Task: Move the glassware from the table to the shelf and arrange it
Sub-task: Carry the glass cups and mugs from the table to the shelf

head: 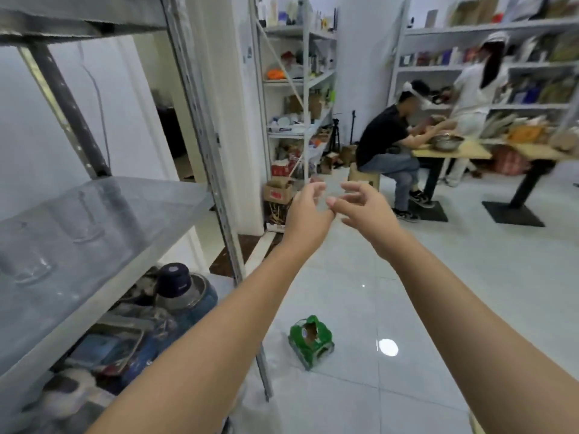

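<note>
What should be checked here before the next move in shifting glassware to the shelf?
1. Left hand free to grasp: ok, fingers curled open, nothing seen in it.
2. Right hand free: ok, open, nothing seen in it.
3. Glasses on the shelf standing upright: cannot tell, heavy blur.
4. Room left on the shelf: ok, its right part looks bare.
5. Floor path clear: not ok, a green box lies on the tiles beside the shelf.
6. Source table with remaining glassware in view: cannot tell, none visible.
</note>
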A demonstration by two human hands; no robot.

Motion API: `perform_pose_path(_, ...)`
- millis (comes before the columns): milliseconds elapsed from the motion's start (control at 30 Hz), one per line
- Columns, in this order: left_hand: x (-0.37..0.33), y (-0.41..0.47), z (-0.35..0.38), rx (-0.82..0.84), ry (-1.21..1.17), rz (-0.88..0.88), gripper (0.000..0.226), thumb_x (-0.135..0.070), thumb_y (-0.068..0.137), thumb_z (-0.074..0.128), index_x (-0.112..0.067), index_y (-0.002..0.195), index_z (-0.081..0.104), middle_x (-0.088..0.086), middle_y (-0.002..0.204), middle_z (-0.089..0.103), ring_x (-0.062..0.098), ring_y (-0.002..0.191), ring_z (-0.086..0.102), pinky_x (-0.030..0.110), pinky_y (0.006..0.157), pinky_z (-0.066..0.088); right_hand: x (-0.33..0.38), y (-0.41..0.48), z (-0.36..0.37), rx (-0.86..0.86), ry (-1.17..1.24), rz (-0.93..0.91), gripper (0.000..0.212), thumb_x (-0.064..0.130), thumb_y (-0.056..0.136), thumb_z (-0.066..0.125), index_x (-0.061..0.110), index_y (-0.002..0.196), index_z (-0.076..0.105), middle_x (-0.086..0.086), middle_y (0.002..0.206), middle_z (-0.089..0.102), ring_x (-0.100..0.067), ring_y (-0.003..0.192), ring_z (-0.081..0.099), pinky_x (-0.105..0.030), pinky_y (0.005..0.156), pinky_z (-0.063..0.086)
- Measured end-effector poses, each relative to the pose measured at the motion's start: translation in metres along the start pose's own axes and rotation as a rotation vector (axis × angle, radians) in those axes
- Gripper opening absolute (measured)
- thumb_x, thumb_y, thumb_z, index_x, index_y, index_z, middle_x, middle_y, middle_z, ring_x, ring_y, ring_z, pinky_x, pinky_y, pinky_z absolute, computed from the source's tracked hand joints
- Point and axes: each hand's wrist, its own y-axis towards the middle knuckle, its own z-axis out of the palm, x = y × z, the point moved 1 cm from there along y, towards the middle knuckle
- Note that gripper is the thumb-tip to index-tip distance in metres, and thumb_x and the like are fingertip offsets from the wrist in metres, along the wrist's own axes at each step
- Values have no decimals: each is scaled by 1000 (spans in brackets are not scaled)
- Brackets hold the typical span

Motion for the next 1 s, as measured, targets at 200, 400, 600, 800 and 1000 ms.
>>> perform_pose_path(200,-27,-27,125,278,-68,-11,44,-17,87,67,-24,128,51,-4,129,56,13,119,52,35,98,46,-46,-52,-130,-229,57,89,52,31,85,74,20,131,52,-1,114,63,-16,108,63,-39,96,53)
perform_pose_path(400,-64,-76,253,528,-147,-3,45,-18,89,66,-24,131,51,-5,129,56,11,115,53,26,90,47,-90,-122,-250,-419,42,180,59,34,81,77,24,133,52,-2,121,60,-18,110,62,-42,100,51)
perform_pose_path(600,-77,-137,354,719,-175,22,41,-19,88,67,-24,127,53,-10,123,57,10,112,57,27,91,48,-137,-192,-340,-595,44,256,57,33,81,78,22,131,53,-4,122,60,-17,111,62,-42,100,51)
perform_pose_path(800,-71,-189,430,854,-175,-21,38,-19,88,67,-26,123,55,-9,121,59,12,111,58,29,94,48,-191,-260,-396,-728,36,362,53,36,80,78,25,126,56,-3,119,61,-15,107,63,-41,97,53)
perform_pose_path(1000,-46,-242,485,1051,-118,-82,39,-16,88,65,-24,125,55,-8,121,60,11,109,57,25,88,48,-244,-321,-421,-894,56,509,56,42,75,80,30,124,56,1,120,60,-14,110,62,-43,99,51)
